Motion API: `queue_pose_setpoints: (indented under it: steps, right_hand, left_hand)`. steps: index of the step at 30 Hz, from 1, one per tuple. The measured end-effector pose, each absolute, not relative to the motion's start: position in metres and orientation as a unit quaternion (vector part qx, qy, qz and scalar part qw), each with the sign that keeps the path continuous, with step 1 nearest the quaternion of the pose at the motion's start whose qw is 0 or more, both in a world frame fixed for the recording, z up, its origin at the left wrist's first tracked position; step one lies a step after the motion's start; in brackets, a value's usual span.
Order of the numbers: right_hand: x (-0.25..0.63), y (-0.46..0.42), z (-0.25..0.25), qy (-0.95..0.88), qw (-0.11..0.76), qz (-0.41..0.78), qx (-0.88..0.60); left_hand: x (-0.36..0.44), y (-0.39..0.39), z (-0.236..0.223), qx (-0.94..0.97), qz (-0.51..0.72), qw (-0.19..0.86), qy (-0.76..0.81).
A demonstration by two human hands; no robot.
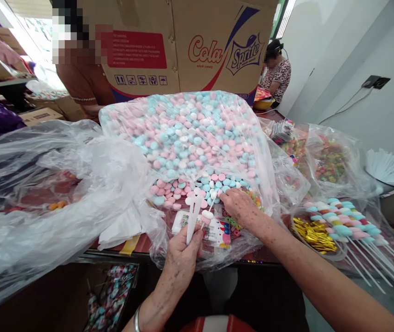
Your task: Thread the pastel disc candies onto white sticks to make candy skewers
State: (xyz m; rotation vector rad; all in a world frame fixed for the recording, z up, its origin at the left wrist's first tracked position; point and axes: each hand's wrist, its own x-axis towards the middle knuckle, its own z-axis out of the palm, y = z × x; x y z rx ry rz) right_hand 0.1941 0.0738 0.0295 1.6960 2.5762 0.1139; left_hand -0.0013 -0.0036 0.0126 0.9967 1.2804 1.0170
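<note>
My left hand (183,253) is closed around several white sticks (193,214) that point up and away. From the same grip rises a thin stick threaded with a white and a pink candy (206,220). My right hand (241,208) pinches a small pale candy (219,193) at the upper end of that stick; its fingertips partly hide it. Just beyond both hands lie loose pink, blue and white candies (205,186), spilling from a large clear bag (186,133). Beneath the sticks is a printed packet (221,235), with small ring-shaped gummies (233,226) beside it.
Finished candy skewers (347,221) lie at right beside a tub of gold ties (314,235). White sticks (393,168) fan out behind. Crumpled plastic (114,175) covers the left. A big carton (183,46) stands at the back. Below left, a box holds wrapped candies (110,295). Other people sit beyond.
</note>
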Motion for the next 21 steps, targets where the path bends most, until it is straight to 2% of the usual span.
queue_pose_setpoints:
  steps: [5, 7, 9, 12, 14, 17, 21]
  right_hand:
    - [0.195, 0.082, 0.025, 0.829, -0.002, -0.01, 0.559]
    - [0.197, 0.086, 0.027, 0.805, -0.055, -0.062, 0.588]
    - [0.2, 0.087, 0.031, 0.752, -0.169, -0.176, 0.613]
    - [0.205, 0.082, 0.035, 0.606, -0.374, -0.418, 0.563]
    - [0.206, 0.076, 0.036, 0.506, -0.448, -0.538, 0.503]
    - [0.204, 0.068, 0.037, 0.429, -0.482, -0.616, 0.452]
    - [0.2, 0.063, 0.039, 0.395, -0.499, -0.635, 0.437]
  left_hand:
    - [-0.006, -0.001, 0.009, 0.456, 0.428, 0.565, 0.538]
    - [-0.008, 0.0, 0.009, 0.478, 0.421, 0.555, 0.535]
    - [-0.011, 0.0, 0.01, 0.507, 0.407, 0.538, 0.537]
    - [-0.012, 0.0, 0.013, 0.545, 0.383, 0.514, 0.54]
    - [-0.011, -0.001, 0.016, 0.561, 0.37, 0.508, 0.539]
    - [-0.007, -0.001, 0.021, 0.578, 0.357, 0.502, 0.535]
    - [-0.004, -0.001, 0.027, 0.58, 0.35, 0.498, 0.542]
